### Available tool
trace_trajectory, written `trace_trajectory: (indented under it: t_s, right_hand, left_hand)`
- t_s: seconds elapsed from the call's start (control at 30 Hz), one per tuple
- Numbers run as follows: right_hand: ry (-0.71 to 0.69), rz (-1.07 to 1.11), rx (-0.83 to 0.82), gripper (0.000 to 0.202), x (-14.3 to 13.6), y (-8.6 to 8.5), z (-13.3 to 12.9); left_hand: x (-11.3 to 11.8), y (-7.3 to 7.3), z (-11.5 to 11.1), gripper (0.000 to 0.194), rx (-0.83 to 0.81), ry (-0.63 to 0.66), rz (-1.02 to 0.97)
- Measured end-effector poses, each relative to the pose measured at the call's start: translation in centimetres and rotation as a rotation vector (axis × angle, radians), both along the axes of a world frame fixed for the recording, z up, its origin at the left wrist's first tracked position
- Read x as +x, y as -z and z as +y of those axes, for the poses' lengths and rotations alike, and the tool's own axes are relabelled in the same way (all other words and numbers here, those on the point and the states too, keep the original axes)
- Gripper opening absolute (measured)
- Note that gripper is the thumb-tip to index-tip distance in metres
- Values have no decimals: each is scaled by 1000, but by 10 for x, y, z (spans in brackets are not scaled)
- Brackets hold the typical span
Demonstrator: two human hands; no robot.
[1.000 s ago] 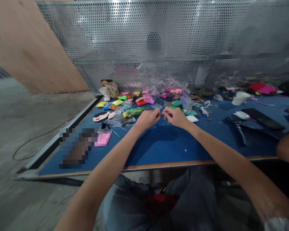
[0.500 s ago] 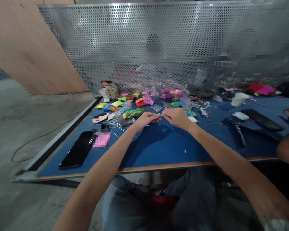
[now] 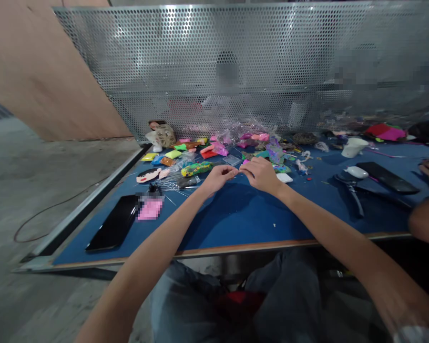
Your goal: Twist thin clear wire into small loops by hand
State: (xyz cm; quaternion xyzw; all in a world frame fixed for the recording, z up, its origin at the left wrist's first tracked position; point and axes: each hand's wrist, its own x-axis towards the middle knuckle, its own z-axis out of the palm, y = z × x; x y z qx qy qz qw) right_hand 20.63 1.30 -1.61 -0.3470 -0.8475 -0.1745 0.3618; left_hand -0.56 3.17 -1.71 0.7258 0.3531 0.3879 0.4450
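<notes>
Head view: above the blue counter (image 3: 236,224), the right hand (image 3: 261,174) and left hand (image 3: 217,180) meet nearly tip to tip, the fingers of each closed in a pinch. Any small piece they share would sit right at those fingertips, too tiny to make out; judging by so fine a hold, it is probably light and easily bent or squashed, best taken gently by opposite ends.

I look through one head-worn camera, above and behind the left grip (image 3: 217,179) and right grip (image 3: 261,174), facing forward and down. It sits far enough back to frame both forearms (image 3: 171,233), the worktop (image 3: 236,224) around the grips and the perforated screen (image 3: 200,57) beyond them.
</notes>
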Motion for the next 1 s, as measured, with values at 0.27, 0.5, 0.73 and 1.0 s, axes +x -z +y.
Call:
trace_trajectory:
  t_s: [0.27,0.5,0.73,1.0]
  right_hand:
    - [28,184,-222,19,-6,3,0]
    - [-89,494,-482,19,-6,10,8]
    - [-214,697,-666,27,-1,19,15]
    - [-283,725,-714,26,1,19,17]
  left_hand:
    - [-3,-6,-5,26,601,-56,261]
    - [-7,1,7,27,218,-24,110]
    - [-9,8,10,43,-47,21,-105]
    - [-10,3,7,51,-181,84,-148]
